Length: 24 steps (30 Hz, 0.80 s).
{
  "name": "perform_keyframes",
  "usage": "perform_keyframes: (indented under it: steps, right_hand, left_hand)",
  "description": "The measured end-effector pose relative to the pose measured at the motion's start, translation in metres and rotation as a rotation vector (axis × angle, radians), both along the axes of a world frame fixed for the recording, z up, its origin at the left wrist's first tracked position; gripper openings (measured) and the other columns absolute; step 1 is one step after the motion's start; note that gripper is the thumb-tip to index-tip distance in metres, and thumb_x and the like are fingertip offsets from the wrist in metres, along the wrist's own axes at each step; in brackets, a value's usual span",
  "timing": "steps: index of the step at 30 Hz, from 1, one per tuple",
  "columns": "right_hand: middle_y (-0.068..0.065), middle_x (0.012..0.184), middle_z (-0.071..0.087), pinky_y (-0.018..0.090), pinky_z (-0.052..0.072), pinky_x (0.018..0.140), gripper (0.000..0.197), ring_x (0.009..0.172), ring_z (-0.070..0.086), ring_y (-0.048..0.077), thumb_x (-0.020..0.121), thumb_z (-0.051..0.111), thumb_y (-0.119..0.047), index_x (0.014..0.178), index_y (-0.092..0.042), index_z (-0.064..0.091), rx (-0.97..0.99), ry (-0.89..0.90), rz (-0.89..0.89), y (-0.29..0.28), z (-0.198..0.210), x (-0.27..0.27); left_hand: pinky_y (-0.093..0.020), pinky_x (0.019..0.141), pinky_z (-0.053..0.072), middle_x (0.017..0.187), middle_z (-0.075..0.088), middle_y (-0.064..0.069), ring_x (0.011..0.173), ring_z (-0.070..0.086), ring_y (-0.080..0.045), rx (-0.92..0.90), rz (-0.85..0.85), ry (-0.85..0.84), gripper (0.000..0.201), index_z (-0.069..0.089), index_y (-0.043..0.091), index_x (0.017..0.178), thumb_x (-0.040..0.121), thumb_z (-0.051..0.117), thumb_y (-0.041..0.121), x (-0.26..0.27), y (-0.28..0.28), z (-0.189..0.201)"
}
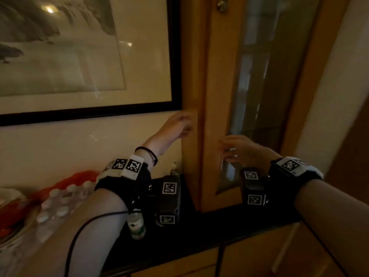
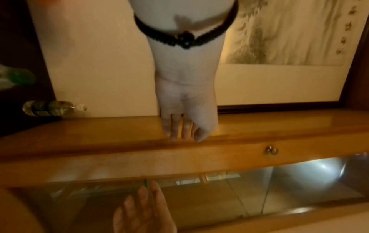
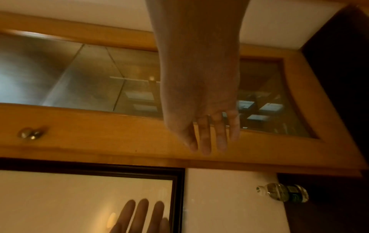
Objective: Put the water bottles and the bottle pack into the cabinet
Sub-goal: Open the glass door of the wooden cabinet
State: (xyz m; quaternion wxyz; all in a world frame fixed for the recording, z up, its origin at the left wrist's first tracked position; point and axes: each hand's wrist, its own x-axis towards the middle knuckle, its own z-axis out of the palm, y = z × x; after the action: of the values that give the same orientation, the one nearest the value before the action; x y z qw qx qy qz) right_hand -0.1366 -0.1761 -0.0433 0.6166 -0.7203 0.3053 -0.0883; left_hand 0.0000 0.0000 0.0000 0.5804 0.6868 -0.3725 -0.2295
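Note:
The wooden cabinet door (image 1: 211,96) with a glass pane looks closed, and its brass knob (image 1: 222,5) sits high up. My left hand (image 1: 184,124) is open with straight fingers (image 2: 175,130) lying against the cabinet's left upright. My right hand (image 1: 227,150) is open too, its fingers (image 3: 206,138) spread in front of the door's wooden stile, low down. The bottle pack (image 1: 60,198) with white caps lies on the counter at the left. One water bottle (image 1: 136,224) stands below my left wrist. Another water bottle (image 1: 174,169) stands by the wall beside the cabinet.
A large framed picture (image 1: 79,56) hangs on the wall left of the cabinet. The dark counter top (image 1: 199,236) runs under both arms, with lower wooden doors (image 1: 259,256) beneath. Something red (image 1: 77,176) lies behind the pack. A cable trails off my left wrist.

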Motion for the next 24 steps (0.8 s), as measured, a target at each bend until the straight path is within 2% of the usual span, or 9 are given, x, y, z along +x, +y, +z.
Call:
perform_keyframes:
  steps: [2,4,8,11,13,16,20,22,24]
  right_hand:
    - [0.008,0.108,0.064,0.035,0.053,0.082,0.026,0.101,0.062,0.024,0.098,0.050,-0.020,0.122,-0.012,0.058,0.024,-0.083,-0.106,-0.015,-0.001,0.005]
    - [0.007,0.109,0.062,0.035,0.053,0.082,0.028,0.103,0.062,0.024,0.098,0.050,-0.019,0.124,-0.014,0.055,0.033,-0.141,-0.128,-0.028,-0.005,0.012]
    - [0.006,0.116,0.059,0.030,0.051,0.078,0.039,0.096,0.059,0.016,0.095,0.054,-0.022,0.133,-0.016,0.044,0.008,-0.218,-0.161,-0.053,-0.014,0.029]
    - [0.002,0.125,0.049,0.027,0.046,0.074,0.046,0.099,0.054,0.013,0.096,0.051,-0.025,0.140,-0.020,0.036,-0.007,-0.250,-0.198,-0.072,-0.020,0.046]
    - [0.000,0.125,0.046,0.029,0.044,0.079,0.050,0.104,0.051,0.014,0.096,0.052,-0.026,0.142,-0.020,0.033,-0.019,-0.275,-0.239,-0.081,-0.023,0.056]
    - [0.001,0.129,0.047,0.028,0.042,0.082,0.048,0.108,0.049,0.015,0.094,0.055,-0.027,0.138,-0.019,0.037,-0.031,-0.310,-0.267,-0.087,-0.029,0.069]
    - [0.007,0.135,0.047,0.026,0.044,0.082,0.040,0.116,0.051,0.020,0.091,0.057,-0.029,0.129,-0.021,0.046,-0.026,-0.332,-0.249,-0.093,-0.040,0.078]
    - [0.006,0.133,0.049,0.023,0.044,0.077,0.038,0.115,0.052,0.020,0.093,0.056,-0.027,0.129,-0.020,0.046,-0.017,-0.341,-0.240,-0.093,-0.041,0.077]
    - [0.006,0.132,0.050,0.027,0.046,0.084,0.040,0.115,0.053,0.020,0.093,0.056,-0.025,0.130,-0.019,0.043,-0.004,-0.352,-0.234,-0.090,-0.043,0.076]
  left_hand:
    - [-0.031,0.095,0.049,0.126,0.056,0.003,0.114,0.058,-0.015,0.009,0.031,-0.047,0.035,0.050,0.021,0.133,0.097,0.050,0.023,-0.002,-0.023,0.003]
    - [-0.029,0.094,0.045,0.128,0.051,0.009,0.116,0.052,-0.011,0.027,0.035,-0.092,0.040,0.046,0.023,0.137,0.097,0.050,0.022,-0.003,-0.042,0.002]
    - [-0.022,0.083,0.041,0.135,0.041,0.010,0.115,0.046,-0.010,-0.018,0.123,-0.074,0.050,0.033,0.026,0.145,0.098,0.049,0.020,0.008,-0.076,-0.002]
    - [-0.014,0.072,0.041,0.131,0.045,0.011,0.106,0.050,-0.003,-0.074,0.173,-0.048,0.054,0.032,0.024,0.147,0.096,0.050,0.017,0.014,-0.097,-0.007]
    - [-0.016,0.077,0.044,0.120,0.052,0.013,0.099,0.052,0.002,-0.108,0.242,-0.057,0.048,0.041,0.023,0.142,0.095,0.049,0.014,0.016,-0.105,-0.010]
    - [-0.026,0.088,0.048,0.122,0.059,0.008,0.106,0.056,-0.007,-0.148,0.348,-0.067,0.041,0.054,0.021,0.133,0.094,0.048,0.012,0.018,-0.114,-0.012]
    - [-0.010,0.065,0.042,0.116,0.060,0.011,0.092,0.054,0.007,-0.177,0.342,0.030,0.034,0.058,0.021,0.125,0.095,0.047,0.010,0.014,-0.116,-0.009]
    - [-0.006,0.057,0.044,0.105,0.060,0.016,0.087,0.053,0.009,-0.171,0.308,0.049,0.027,0.058,0.027,0.112,0.095,0.046,0.009,0.012,-0.116,-0.008]
    - [-0.005,0.054,0.047,0.101,0.061,0.018,0.087,0.055,0.006,-0.170,0.278,0.064,0.026,0.057,0.028,0.107,0.094,0.046,0.009,0.008,-0.113,-0.005]
